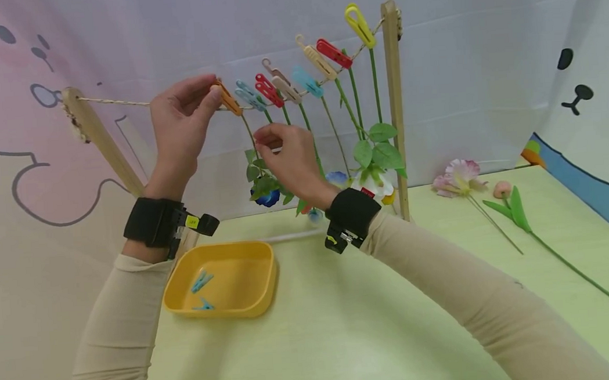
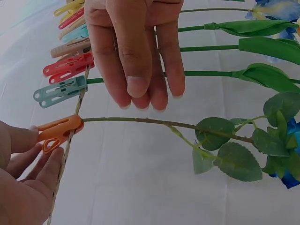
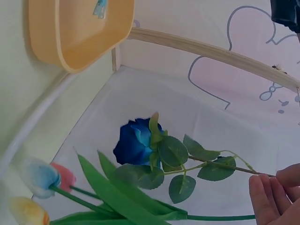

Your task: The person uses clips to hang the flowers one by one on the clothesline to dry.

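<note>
My left hand pinches the handle end of an orange clothespin between thumb and fingers. That clothespin grips the twine and the top of a thin stem, from which a blue rose hangs head down among green leaves. Beside this stem is my right hand, its fingers nearly straight and the thumb close to them. In the left wrist view its fingertips stop just short of the stem, holding nothing.
Several other clothespins hold hanging flowers along the twine, which runs between two wooden posts. A yellow basket on the table contains two blue clothespins. At the right lie a pink-and-white flower and a pink tulip.
</note>
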### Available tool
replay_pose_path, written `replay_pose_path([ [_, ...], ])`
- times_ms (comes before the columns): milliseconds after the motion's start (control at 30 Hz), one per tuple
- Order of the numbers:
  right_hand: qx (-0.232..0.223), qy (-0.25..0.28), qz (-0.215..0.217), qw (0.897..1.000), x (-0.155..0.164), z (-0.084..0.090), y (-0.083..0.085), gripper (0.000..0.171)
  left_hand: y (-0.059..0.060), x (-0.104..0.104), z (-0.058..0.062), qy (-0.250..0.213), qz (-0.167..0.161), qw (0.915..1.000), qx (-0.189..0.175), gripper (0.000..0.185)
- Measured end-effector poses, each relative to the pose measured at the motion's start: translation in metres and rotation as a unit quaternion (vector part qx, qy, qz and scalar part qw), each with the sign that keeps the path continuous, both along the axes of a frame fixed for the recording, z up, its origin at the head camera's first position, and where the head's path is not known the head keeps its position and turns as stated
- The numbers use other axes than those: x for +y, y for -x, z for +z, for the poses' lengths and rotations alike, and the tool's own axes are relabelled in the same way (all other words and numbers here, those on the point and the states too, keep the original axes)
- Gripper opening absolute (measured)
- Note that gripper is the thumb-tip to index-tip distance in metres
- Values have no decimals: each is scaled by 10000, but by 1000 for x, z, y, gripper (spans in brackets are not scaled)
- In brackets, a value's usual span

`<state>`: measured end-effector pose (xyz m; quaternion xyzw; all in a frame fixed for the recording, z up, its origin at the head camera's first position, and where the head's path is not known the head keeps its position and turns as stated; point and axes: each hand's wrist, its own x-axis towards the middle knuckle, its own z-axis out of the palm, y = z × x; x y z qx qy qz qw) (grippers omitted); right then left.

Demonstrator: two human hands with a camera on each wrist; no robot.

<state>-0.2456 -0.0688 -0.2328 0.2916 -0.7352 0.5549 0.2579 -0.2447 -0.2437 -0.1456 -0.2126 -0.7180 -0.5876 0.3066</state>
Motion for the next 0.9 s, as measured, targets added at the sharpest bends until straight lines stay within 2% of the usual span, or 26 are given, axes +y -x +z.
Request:
replay_pose_path([
  [100, 90, -177, 73, 9998, 7, -3, -6, 18, 0, 0, -1, -59, 84, 9999, 111, 27],
  [200, 189, -409, 217, 9987, 18, -7, -13, 16, -7, 1, -1, -144, 123, 9993, 326, 26],
  [333, 252, -866, 555, 9944, 40, -18, -23, 13, -30, 6, -5, 119, 469, 9970, 611, 23],
  [433, 429, -1278, 742, 9881, 62, -29, -28, 12, -45, 4, -15, 456, 904, 9922, 724, 22],
  [567, 746, -1572, 798, 9815, 98, -43, -33, 12, -49, -12, -40, 834, 1239, 9867, 646, 22],
  [667, 845, -1677, 703, 9797, 126, -54, -35, 11, -50, -28, -64, 1098, 1161, 9857, 540, 22],
  [767, 864, -1813, 508, 9783, 153, -64, -37, 10, -55, -44, -89, 1389, 1007, 9844, 385, 20],
  [900, 789, -1841, 156, 9796, 187, -77, -41, 10, -66, -65, -125, 1749, 999, 9794, -97, 18],
])
